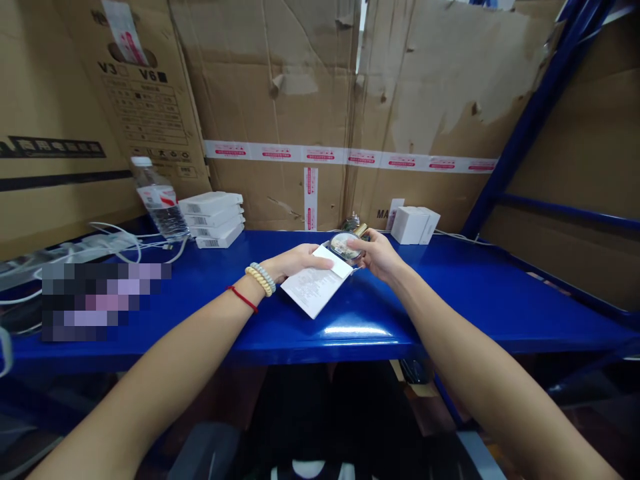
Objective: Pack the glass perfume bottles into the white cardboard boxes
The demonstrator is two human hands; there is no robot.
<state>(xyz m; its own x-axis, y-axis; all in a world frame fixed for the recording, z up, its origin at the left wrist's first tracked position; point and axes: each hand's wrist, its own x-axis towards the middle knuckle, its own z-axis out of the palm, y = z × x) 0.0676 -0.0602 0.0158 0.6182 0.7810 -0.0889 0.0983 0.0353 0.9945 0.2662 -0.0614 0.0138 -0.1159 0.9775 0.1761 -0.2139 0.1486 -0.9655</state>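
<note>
My left hand (299, 261) is closed on a small white box (316, 291) with fine print on its face, the thumb lying across its upper end. My right hand (381, 256) grips a round, dark-rimmed object (342, 244) with a pale patterned face, thumb on its edge. A gold-coloured part (360, 230) shows beside the right fingers; I cannot tell whether it belongs to the round object. The round object is right at the box's upper end, both held above the blue table (450, 293). Just behind the hands stands a small silvery-tipped thing (353, 220), mostly hidden.
A stack of several white boxes (215, 219) and a water bottle (159, 200) stand at the back left, near white cables (117, 233). More white boxes (414, 225) are at the back right. Cardboard (280, 87) walls the rear; a blue post (525, 113) rises at the right.
</note>
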